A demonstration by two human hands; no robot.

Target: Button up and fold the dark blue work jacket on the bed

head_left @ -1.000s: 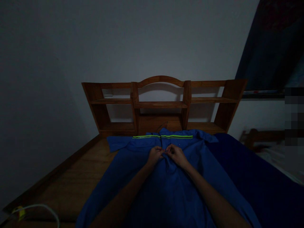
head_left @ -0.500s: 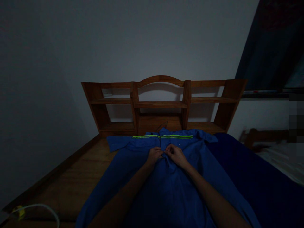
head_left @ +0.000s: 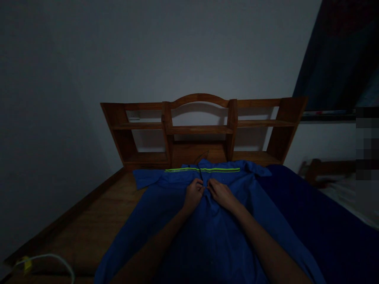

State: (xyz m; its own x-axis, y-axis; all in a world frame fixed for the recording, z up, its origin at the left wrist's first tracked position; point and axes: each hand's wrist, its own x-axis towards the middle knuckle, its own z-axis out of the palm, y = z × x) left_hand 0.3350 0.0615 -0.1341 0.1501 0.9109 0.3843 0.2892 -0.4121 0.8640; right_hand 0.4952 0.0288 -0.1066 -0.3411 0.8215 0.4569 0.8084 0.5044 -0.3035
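Note:
A blue shirt (head_left: 166, 221) with a yellow-green stripe across its chest lies spread out in front of me, collar end away from me. My left hand (head_left: 194, 194) is closed on the left edge of the front opening, just below the stripe. Close beside it, my right hand (head_left: 219, 192) pinches the fabric at the right side of the same opening. The fingertips of both hands almost meet at the shirt's middle line. Any button between them is too dark and small to make out.
Beyond the shirt stands a wooden headboard with shelves (head_left: 199, 129) against the wall. Bare wooden boards (head_left: 103, 205) lie to the left, with a pale cable (head_left: 53, 255) near the front. Dark blue cloth (head_left: 314, 213) covers the right side. A dark curtain (head_left: 334, 59) hangs at upper right.
My left fingers have risen slightly and curled at the shirt's opening. My right hand has turned a little, its fingers now more closed. The shirt has hardly moved.

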